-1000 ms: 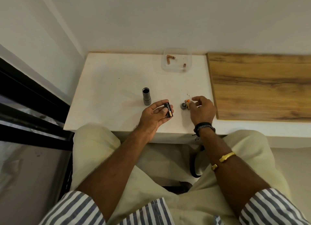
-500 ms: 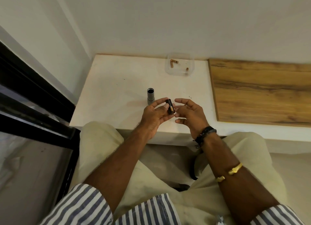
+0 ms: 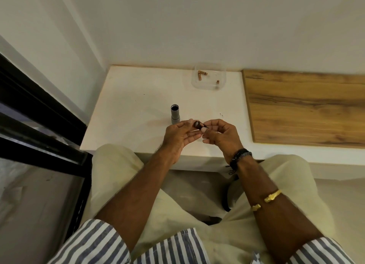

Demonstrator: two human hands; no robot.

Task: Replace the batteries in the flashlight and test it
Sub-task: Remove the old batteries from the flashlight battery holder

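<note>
Right, both hands meet over the near edge of the white table [image 3: 138,97]: the left hand [image 3: 177,135] pinches a small dark cylindrical battery holder [image 3: 198,124], and the right hand's [image 3: 223,134] fingertips close on its other end (too small to see more). Just beyond the left fingers stands the flashlight body [image 3: 175,114], a smooth grey tube, upright, open end up. Further back, a clear plastic tray [image 3: 223,70] holds three copper-coloured batteries [image 3: 201,74]. A wood-grain board [image 3: 306,105] lies to the right.

Grey flashlight body [image 3: 175,116] upright, open-topped; dark battery holder [image 3: 198,124] pinched between fingertips
</note>
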